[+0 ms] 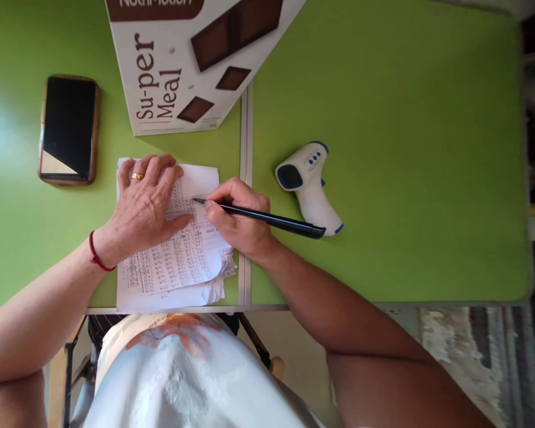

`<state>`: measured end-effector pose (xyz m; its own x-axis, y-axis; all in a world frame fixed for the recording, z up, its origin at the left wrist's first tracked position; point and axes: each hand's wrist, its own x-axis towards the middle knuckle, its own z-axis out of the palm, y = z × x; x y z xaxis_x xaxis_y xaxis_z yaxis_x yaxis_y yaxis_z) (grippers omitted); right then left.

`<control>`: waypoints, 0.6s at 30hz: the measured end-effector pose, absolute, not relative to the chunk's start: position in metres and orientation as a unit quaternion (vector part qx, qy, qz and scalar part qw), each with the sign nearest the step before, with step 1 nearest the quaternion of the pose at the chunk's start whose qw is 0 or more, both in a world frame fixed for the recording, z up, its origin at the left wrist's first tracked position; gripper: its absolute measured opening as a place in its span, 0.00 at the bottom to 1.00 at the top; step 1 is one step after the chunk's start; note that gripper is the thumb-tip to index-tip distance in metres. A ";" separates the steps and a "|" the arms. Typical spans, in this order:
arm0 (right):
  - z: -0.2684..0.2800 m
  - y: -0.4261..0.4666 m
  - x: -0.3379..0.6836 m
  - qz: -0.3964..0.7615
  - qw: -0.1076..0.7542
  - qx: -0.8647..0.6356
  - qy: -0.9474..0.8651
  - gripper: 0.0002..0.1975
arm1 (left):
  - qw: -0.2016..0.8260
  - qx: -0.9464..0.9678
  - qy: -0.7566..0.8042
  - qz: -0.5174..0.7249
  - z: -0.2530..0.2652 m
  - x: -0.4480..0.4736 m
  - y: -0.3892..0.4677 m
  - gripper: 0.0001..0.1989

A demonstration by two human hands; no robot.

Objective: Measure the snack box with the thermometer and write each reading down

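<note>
Sheets of handwritten paper (173,267) lie at the table's near edge, with curled, worn corners at the lower right. My left hand (145,199) rests on the upper left of the sheets, fingers spread and slightly bent, holding nothing. A black pen (271,219) is pinched in my right hand (243,220). Its tip is at the handwriting, just right of my left fingers, and its rear end points right. Whether the tip touches the paper, I cannot tell. Part of the writing is hidden beneath my left hand.
A white and brown "Su-per Meal" box (169,89) stands beyond the papers. To the left lies a phone (69,128) in a brown case. A white infrared thermometer (310,187) lies right of my right hand. A metal seam (246,148) divides the green table (405,148).
</note>
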<state>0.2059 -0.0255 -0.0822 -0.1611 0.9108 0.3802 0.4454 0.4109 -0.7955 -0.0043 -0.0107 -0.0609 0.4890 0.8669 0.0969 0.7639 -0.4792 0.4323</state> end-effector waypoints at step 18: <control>-0.089 0.001 0.253 0.025 0.254 -0.524 -0.812 0.20 | 0.179 0.849 0.469 0.163 -0.062 -0.002 -0.010 0.28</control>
<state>0.2529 0.0007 -0.0890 -0.3210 0.8647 0.3864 0.8391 0.4488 -0.3075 -0.0022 -0.0099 -0.0620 0.5063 0.8554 0.1091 0.7381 -0.4953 0.4581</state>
